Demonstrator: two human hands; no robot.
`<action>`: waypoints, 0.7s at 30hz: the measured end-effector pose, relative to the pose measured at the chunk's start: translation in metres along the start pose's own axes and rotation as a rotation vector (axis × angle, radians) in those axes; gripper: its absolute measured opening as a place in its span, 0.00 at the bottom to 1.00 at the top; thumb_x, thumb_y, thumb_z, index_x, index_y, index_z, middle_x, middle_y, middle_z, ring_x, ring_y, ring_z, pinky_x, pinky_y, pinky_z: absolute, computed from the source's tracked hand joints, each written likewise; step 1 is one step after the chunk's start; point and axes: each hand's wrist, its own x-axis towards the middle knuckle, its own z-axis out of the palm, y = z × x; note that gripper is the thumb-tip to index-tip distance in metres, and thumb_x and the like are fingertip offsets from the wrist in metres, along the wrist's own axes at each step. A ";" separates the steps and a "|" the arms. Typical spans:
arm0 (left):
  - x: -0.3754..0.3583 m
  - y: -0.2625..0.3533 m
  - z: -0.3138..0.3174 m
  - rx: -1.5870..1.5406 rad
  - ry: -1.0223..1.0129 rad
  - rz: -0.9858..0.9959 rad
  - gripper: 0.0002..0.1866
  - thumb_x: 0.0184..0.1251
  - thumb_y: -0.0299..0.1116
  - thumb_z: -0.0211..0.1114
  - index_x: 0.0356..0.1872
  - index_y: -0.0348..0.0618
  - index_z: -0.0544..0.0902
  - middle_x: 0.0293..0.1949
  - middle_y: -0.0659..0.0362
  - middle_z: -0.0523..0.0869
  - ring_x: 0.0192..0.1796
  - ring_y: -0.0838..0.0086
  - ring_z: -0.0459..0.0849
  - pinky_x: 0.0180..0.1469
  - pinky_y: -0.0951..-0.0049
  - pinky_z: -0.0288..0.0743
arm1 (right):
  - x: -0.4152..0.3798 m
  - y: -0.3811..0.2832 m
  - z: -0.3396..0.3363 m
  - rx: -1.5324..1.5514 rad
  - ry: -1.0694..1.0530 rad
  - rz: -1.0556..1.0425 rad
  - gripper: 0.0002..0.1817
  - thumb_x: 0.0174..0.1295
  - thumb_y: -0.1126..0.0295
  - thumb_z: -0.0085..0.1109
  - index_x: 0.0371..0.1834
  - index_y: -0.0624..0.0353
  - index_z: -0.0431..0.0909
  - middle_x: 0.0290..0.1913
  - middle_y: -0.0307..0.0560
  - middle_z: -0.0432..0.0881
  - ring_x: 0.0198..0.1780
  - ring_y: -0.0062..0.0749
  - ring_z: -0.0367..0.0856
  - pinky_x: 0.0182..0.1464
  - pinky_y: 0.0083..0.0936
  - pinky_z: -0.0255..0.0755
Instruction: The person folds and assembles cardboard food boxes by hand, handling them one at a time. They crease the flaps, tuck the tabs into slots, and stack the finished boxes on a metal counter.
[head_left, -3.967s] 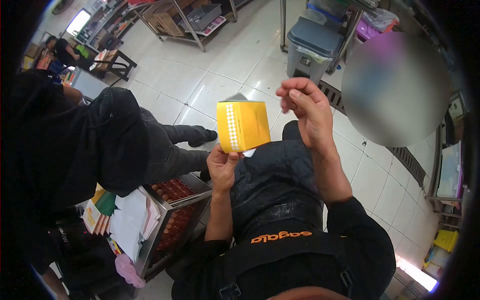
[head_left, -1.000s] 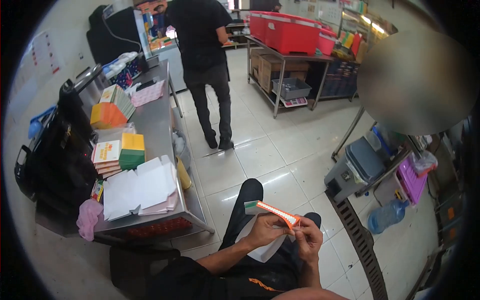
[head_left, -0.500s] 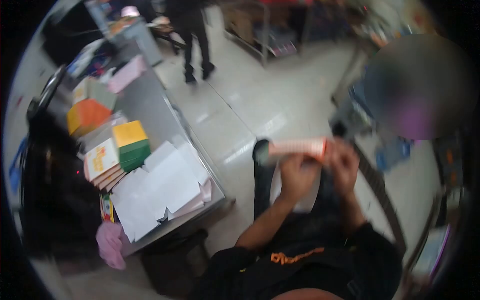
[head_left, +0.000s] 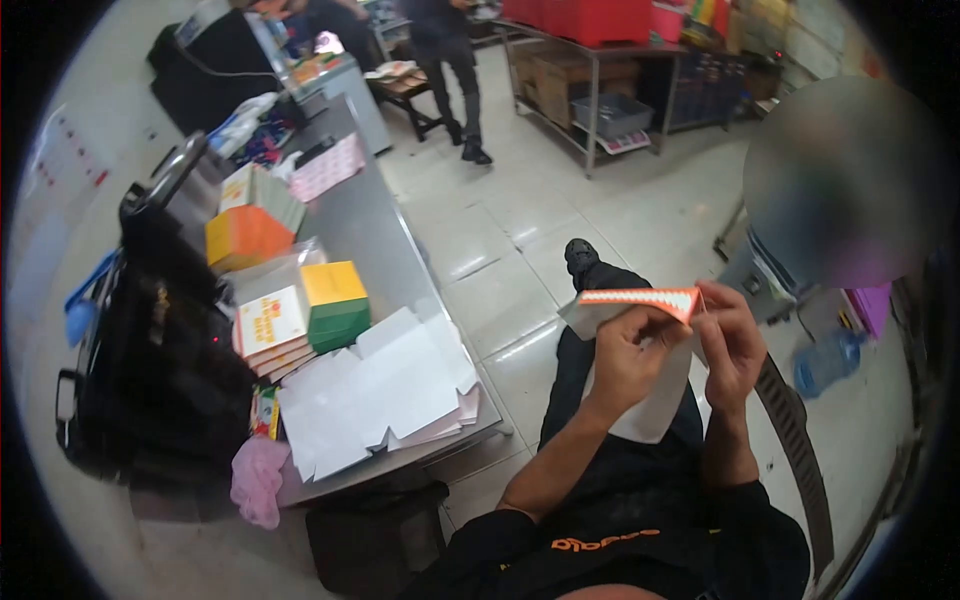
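Observation:
Above my lap, my left hand (head_left: 630,360) grips a partly folded paperboard carton blank (head_left: 640,298). An orange band with a white toothed pattern runs along its upper panel, and a plain white panel hangs down over my thigh. My right hand (head_left: 732,345) pinches the same blank at its right-hand corner, where two orange panels meet in a fold. The fingertips there partly cover the corner. To my left, a stack of flat white carton blanks (head_left: 375,385) lies on the metal table (head_left: 375,225).
Folded yellow-and-green cartons (head_left: 337,300), white printed cartons (head_left: 272,325) and an orange carton (head_left: 250,236) stand on the table. Beside it are a black case (head_left: 160,370) and a pink plastic bag (head_left: 260,480). A person (head_left: 440,60) stands farther back. A water bottle (head_left: 828,365) lies at right.
The view has shifted, so the table sits farther right in it and looks sharper. Both hands still hold the blank, its folded corner now showing clearly. The person at the back has stepped.

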 end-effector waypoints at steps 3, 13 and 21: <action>-0.006 0.002 0.001 0.080 0.005 0.065 0.06 0.60 0.26 0.69 0.37 0.36 0.83 0.32 0.60 0.85 0.36 0.80 0.83 0.42 0.79 0.76 | 0.000 0.005 -0.006 0.118 -0.078 -0.034 0.06 0.61 0.71 0.60 0.34 0.62 0.79 0.54 0.59 0.76 0.50 0.36 0.77 0.54 0.30 0.69; -0.004 -0.025 0.018 0.172 0.034 0.036 0.09 0.57 0.27 0.71 0.38 0.37 0.85 0.35 0.59 0.87 0.38 0.78 0.85 0.43 0.78 0.78 | -0.002 0.048 -0.034 0.187 -0.107 -0.061 0.04 0.57 0.75 0.62 0.35 0.62 0.80 0.50 0.60 0.77 0.47 0.39 0.80 0.50 0.31 0.73; -0.009 -0.040 0.012 0.258 0.075 -0.022 0.08 0.58 0.26 0.70 0.37 0.36 0.85 0.34 0.59 0.88 0.39 0.78 0.85 0.43 0.78 0.78 | 0.002 0.063 -0.040 0.164 -0.232 -0.075 0.03 0.58 0.76 0.62 0.31 0.63 0.78 0.47 0.57 0.79 0.46 0.41 0.81 0.47 0.31 0.76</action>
